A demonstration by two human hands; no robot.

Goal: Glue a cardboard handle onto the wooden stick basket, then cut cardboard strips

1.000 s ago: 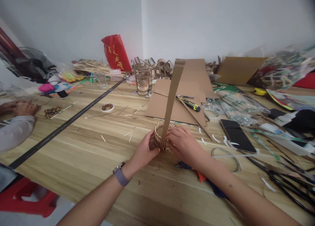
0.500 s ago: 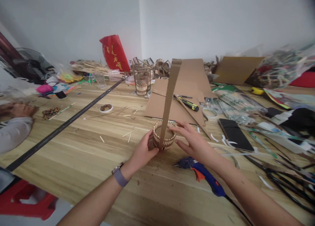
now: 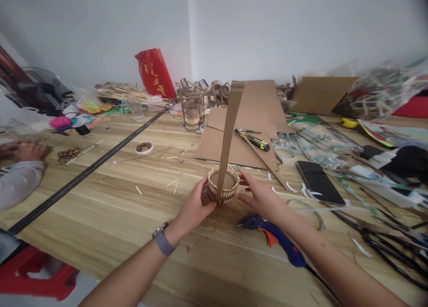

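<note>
A small round basket point(image 3: 223, 194) of pale sticks and brown strips stands on the table in front of me. A tall cardboard strip point(image 3: 228, 133) rises from its front side as a handle, folded over at the top. My left hand point(image 3: 197, 202) is closed around the basket's left side, thumb at the foot of the strip. Against the right side, my right hand point(image 3: 257, 193) curls its fingers and thumb round the wall. Just below it lies a blue hot glue gun point(image 3: 281, 240) with an orange trigger, its nozzle pointing left.
Cardboard sheets point(image 3: 214, 142) with a yellow utility knife point(image 3: 256, 142) lie behind the basket. A phone point(image 3: 317, 182), paper scraps and scissors point(image 3: 384, 249) are at the right. Finished baskets point(image 3: 192, 113) stand at the back. At the left edge are another person's hands point(image 3: 30, 151).
My right hand has moved from over the basket's rim down to its right side. My left hand and the basket have stayed in place.
</note>
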